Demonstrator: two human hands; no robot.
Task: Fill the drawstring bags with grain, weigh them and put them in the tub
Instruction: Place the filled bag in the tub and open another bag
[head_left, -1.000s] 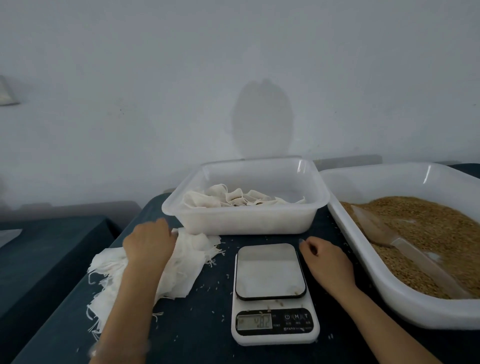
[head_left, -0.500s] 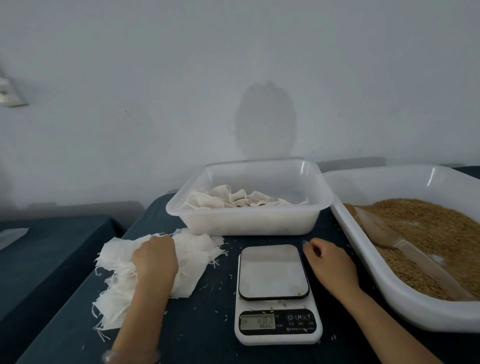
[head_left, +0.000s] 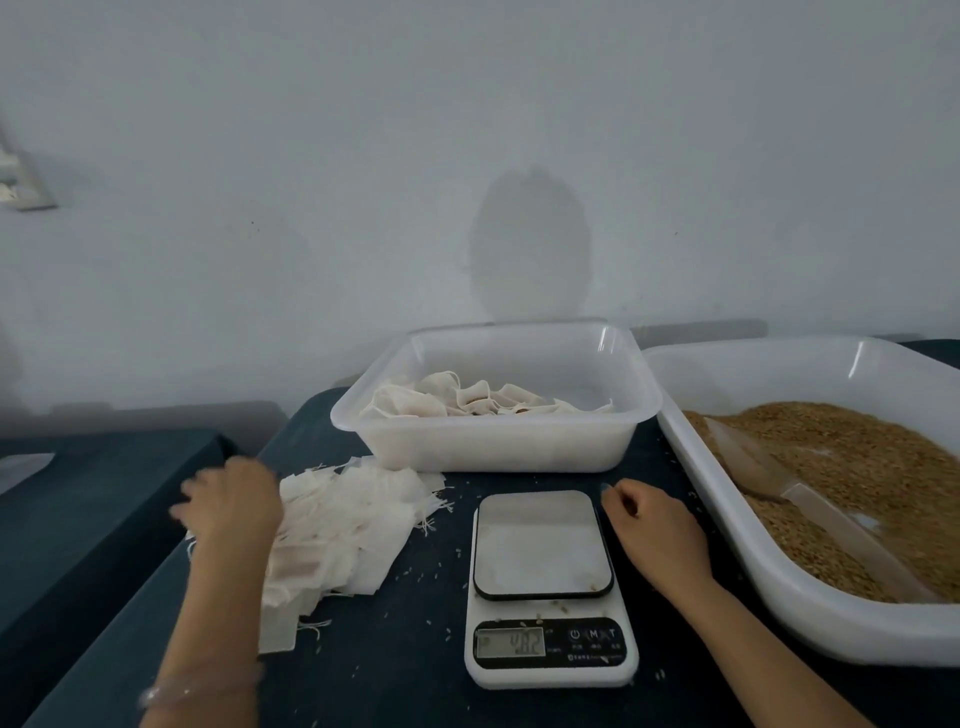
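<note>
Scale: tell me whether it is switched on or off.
On. The display on the scale shows digits, too blurred to read surely. The plate carries no bag, only stray grains.

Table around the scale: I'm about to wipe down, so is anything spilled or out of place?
Yes: loose grains lie scattered on the dark table beside the scale, and a few sit on the scale itself. The empty bags lie in an untidy, fanned heap.

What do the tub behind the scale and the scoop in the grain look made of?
Tub: probably frosted white plastic, semi-glossy, with glints along its rim. Scoop: apparently clear plastic, since grain shows through its blade.
</note>
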